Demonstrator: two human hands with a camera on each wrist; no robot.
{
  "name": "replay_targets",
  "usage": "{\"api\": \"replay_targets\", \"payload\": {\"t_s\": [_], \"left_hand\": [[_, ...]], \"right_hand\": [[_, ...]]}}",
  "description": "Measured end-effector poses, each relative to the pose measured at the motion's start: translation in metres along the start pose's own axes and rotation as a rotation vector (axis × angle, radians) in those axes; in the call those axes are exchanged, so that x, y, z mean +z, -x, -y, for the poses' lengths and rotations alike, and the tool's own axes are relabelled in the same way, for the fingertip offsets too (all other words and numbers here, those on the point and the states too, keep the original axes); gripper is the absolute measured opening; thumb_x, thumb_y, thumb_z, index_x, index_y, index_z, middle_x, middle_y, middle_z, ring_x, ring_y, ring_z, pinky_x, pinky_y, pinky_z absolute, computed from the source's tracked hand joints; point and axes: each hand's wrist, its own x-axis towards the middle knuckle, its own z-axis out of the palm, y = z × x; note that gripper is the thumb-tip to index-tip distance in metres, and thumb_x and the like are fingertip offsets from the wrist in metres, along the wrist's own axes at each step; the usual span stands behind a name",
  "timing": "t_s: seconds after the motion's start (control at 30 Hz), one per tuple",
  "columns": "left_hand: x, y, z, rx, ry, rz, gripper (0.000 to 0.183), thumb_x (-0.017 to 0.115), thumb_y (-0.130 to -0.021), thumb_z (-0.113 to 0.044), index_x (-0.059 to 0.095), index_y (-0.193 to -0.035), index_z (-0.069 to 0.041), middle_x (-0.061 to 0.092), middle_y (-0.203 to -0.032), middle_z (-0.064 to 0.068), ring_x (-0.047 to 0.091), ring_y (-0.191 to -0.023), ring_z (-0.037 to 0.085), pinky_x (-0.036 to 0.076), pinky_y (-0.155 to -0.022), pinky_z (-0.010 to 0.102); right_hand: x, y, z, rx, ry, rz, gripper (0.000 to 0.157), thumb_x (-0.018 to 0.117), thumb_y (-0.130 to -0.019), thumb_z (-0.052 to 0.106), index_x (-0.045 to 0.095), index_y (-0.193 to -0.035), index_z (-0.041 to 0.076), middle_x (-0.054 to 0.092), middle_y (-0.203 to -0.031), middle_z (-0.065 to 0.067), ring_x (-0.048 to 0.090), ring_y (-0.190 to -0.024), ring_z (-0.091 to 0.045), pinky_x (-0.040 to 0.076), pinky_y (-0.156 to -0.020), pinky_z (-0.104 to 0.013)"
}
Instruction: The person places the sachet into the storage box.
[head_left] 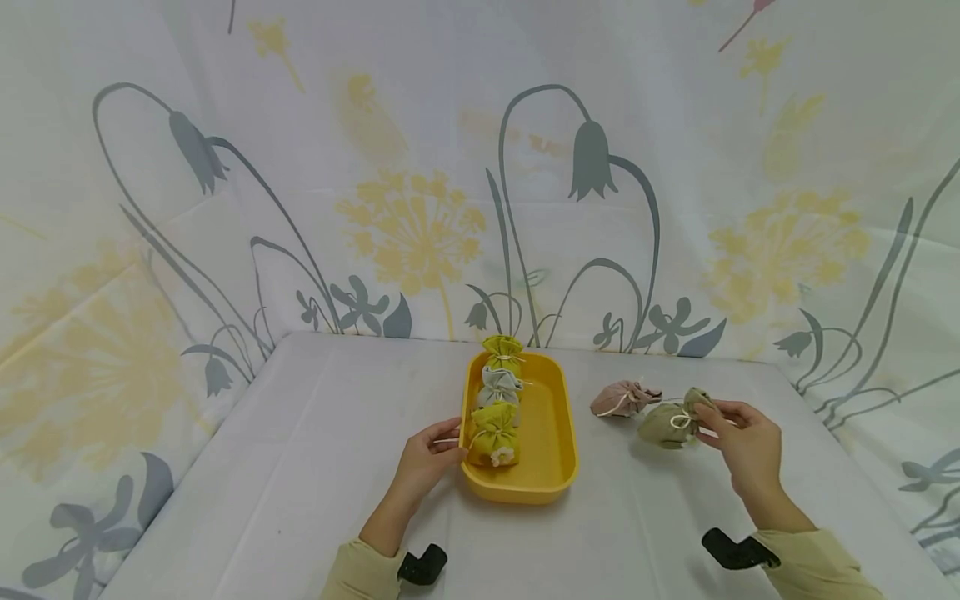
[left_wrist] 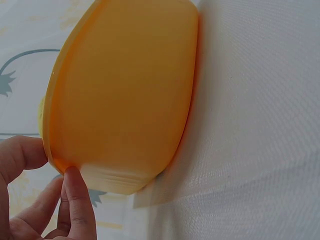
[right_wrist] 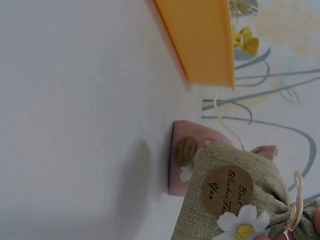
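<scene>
My left hand [head_left: 424, 463] pinches the left rim of a yellow tray [head_left: 546, 408]; the left wrist view shows the thumb and fingers at its edge. Lined up along the tray's left side are a yellow-green pouch [head_left: 496, 439] with a small flower, a pale grey pouch [head_left: 498, 385] and another yellow-green pouch [head_left: 502, 350]. To the right of the tray, my right hand [head_left: 748, 442] grips an olive-green drawstring pouch [right_wrist: 220, 172] by its gathered neck. It hangs above the table, with a round brown label and a white flower on its front.
A dusty-pink pouch [head_left: 621, 398] lies on the white-covered table [head_left: 330, 417], between the tray and the olive-green pouch. Behind the table hangs a pale cloth [head_left: 450, 125] printed with flowers. A black strap [head_left: 423, 565] with a block sits at the left wrist.
</scene>
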Motion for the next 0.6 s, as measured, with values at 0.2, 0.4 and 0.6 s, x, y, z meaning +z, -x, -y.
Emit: {"api": "replay_targets", "payload": {"t_s": [0.2,0.4,0.6], "left_hand": [[0.0,0.0,-0.001,0.001,0.008,0.004,0.049,0.068,-0.082,-0.005,0.054,-0.129,-0.001,0.057,-0.112,0.011,0.058,-0.097,0.022,0.051,-0.08,0.03],[0.0,0.001,-0.002,0.001,0.0,-0.001,0.049,0.068,-0.082,-0.006,0.054,-0.129,-0.002,0.057,-0.112,0.011,0.058,-0.098,0.022,0.051,-0.081,0.031],[0.0,0.001,-0.001,-0.005,-0.007,-0.004,0.049,0.068,-0.082,-0.006,0.055,-0.129,-0.002,0.057,-0.112,0.01,0.058,-0.099,0.022,0.05,-0.081,0.031]], "right_hand": [[0.012,0.003,0.001,-0.03,-0.008,0.027,0.041,0.079,-0.074,0.024,0.064,-0.101,-0.003,0.067,-0.09,-0.011,0.068,-0.076,-0.018,0.053,-0.058,-0.034],[0.026,0.005,0.005,-0.068,-0.099,0.104,0.032,0.077,-0.076,0.015,0.066,-0.101,-0.002,0.068,-0.091,-0.011,0.068,-0.076,-0.021,0.054,-0.057,-0.035],[0.045,0.009,0.012,-0.113,-0.134,0.166,0.03,0.076,-0.077,0.015,0.067,-0.101,0.0,0.069,-0.091,-0.009,0.068,-0.076,-0.021,0.054,-0.057,-0.036]]}}
